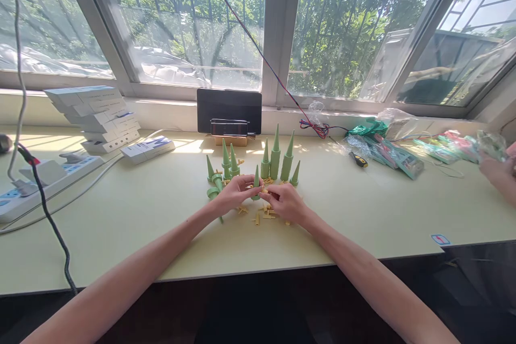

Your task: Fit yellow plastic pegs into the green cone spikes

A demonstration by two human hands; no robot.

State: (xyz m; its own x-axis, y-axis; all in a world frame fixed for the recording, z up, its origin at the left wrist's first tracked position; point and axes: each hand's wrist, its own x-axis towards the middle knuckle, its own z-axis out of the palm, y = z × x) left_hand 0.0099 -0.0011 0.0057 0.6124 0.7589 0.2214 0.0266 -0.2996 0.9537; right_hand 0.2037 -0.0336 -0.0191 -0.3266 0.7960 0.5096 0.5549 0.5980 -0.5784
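Note:
At the middle of the table my left hand [236, 192] is closed around a green cone-tipped spike [257, 176], its point upward. My right hand [286, 200] pinches a small yellow piece [264, 190] against the side of that spike, and the fingers of both hands nearly meet. Behind them stand several green spikes [275, 156] of differing heights, points up. More green spikes [226, 164] are grouped beyond my left hand, some lying tilted. Loose yellow pieces [268, 212] are scattered on the table just below my hands; their exact shape is too small to make out.
A black tablet [229, 110] leans near the window with a phone [229, 127] before it. White boxes [100, 118] and a power strip [52, 183] occupy the left. Rightward lie a yellow-black tool [358, 159], plastic bags [397, 153] and another person's hand [497, 172].

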